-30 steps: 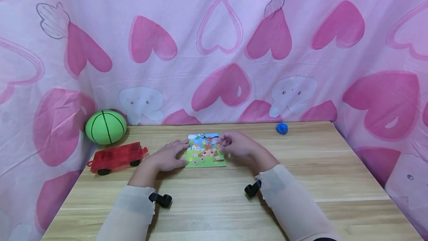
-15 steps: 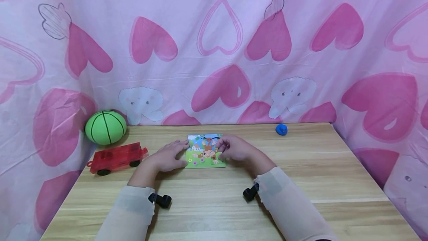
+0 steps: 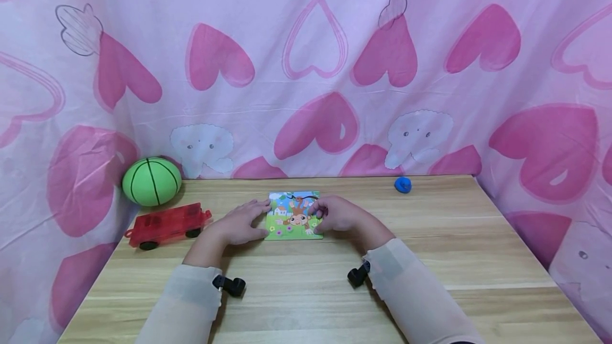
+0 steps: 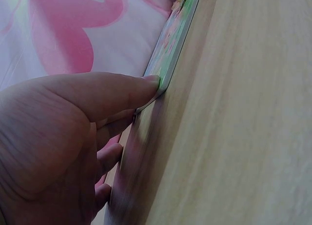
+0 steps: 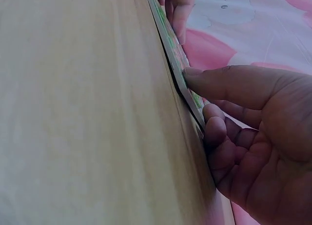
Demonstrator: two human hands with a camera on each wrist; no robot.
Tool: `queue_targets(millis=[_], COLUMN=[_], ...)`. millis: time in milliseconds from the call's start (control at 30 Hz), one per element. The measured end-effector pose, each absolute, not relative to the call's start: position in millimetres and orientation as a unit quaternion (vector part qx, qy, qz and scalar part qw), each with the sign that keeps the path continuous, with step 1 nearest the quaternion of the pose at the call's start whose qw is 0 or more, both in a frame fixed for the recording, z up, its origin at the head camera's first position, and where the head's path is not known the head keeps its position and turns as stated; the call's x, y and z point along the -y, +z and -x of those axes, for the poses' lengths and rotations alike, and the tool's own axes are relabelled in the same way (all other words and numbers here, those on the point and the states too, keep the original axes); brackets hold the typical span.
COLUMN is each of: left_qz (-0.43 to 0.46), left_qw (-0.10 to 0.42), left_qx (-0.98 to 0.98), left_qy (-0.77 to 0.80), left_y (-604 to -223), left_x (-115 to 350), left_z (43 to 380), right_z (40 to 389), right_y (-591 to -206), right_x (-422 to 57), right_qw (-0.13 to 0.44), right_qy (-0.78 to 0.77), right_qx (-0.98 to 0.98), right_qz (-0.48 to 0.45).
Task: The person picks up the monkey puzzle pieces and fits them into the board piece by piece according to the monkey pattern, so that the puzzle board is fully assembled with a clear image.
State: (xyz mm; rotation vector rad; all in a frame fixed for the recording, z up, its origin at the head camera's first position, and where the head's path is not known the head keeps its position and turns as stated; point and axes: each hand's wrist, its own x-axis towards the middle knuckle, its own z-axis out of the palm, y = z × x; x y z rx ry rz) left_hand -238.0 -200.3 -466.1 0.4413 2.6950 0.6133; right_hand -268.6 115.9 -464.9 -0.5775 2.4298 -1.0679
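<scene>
A flat jigsaw puzzle (image 3: 291, 222) with a monkey picture lies on the table between both hands. My left hand (image 3: 241, 223) rests at its left side with spread, fairly straight fingers. In the left wrist view, the thumb (image 4: 126, 92) touches the puzzle's near corner. My right hand (image 3: 339, 214) is at the right edge, thumb and curled fingers against the board. The right wrist view shows its thumb (image 5: 229, 83) lying on the board's top near the corner, the other fingers bent beside the rim. The right fingertips cover part of the picture's right side.
At the left stand a red toy wagon (image 3: 167, 225) and, behind it, a green ball (image 3: 152, 181). A small blue object (image 3: 403, 185) sits near the table's back edge. A pink heart-patterned curtain (image 3: 268, 121) hangs behind the wooden table (image 3: 296, 291).
At the puzzle's lower right, a piece that stood out of line now sits level with the picture. My right hand has moved slightly down; my left hand has stayed in place.
</scene>
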Motion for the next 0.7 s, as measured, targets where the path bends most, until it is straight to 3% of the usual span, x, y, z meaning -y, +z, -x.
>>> queue_targets(millis=[700], left_qz=[-0.157], left_qw=[0.168], left_qx=[-0.947], left_qy=[0.223], left_y=[-466.4], left_x=[203.4], left_z=[237.9], right_z=[268.8], right_y=[-463.5], right_x=[-116.4], right_qw=[0.207], right_qy=[-0.376], right_qx=[-0.877], right_qz=[0.217])
